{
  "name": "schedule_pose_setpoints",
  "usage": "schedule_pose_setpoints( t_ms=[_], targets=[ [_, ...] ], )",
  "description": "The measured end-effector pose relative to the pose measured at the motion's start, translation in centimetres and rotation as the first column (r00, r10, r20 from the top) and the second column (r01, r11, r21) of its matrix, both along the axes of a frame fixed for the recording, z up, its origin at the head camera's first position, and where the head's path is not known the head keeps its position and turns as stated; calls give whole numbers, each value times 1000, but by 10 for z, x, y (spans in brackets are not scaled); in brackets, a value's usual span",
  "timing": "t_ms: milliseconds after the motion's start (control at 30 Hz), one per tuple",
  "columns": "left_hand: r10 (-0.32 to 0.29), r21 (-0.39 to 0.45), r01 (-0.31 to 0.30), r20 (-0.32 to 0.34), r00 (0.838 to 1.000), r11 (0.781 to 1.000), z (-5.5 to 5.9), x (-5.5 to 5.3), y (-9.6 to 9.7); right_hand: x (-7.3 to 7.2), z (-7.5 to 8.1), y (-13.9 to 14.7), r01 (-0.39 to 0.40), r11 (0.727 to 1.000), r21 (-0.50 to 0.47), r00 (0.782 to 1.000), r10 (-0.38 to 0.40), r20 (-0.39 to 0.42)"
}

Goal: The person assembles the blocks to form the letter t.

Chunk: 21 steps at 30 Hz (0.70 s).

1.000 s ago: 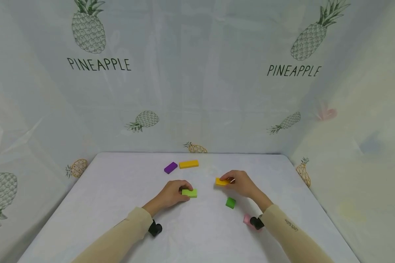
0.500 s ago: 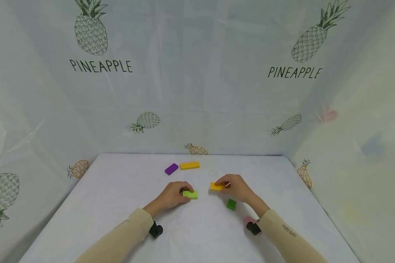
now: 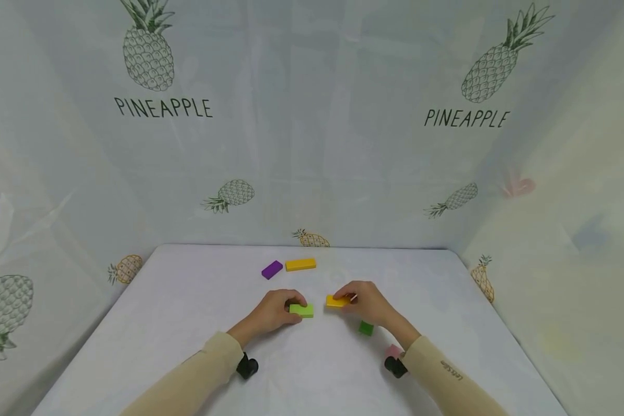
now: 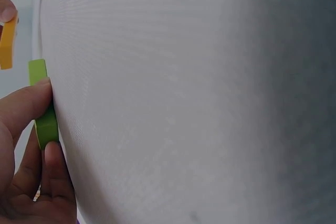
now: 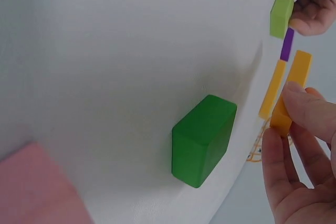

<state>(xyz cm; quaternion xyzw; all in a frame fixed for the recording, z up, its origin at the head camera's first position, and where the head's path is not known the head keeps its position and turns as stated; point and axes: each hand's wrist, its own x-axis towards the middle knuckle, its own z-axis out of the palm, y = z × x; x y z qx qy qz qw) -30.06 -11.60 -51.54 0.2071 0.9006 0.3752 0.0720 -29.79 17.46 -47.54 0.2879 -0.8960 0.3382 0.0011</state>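
Lime-green block (image 3: 302,311) is gripped by the left hand (image 3: 273,310). The right hand (image 3: 371,303) pinches a yellow block (image 3: 335,302) near this one.

A curtained-off tabletop booth, seemingly a recording setup: pale cloth (image 3: 312,127) printed with pineapples (image 3: 148,60) hangs behind and beside a white table (image 3: 187,289), and two small black wrist cameras (image 3: 248,366) show. Home or lab, I cannot tell.
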Motion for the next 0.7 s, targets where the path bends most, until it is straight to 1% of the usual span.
schedule_pose_setpoints(
  t_ms=[300,533,700],
  targets=[
    [-15,3,15,-9,1000,1000,-2,-1,0,2,-4,-9,-7,1000,5,1000,7,4],
    [-14,-1,14,-14,1000,1000,-4,-2,-1,3,-7,-17,-22,1000,7,1000,22,-15],
    [-15,-1,15,-12,1000,1000,-3,-3,-1,3,-9,-21,-9,999,31,1000,8,6]
  ],
)
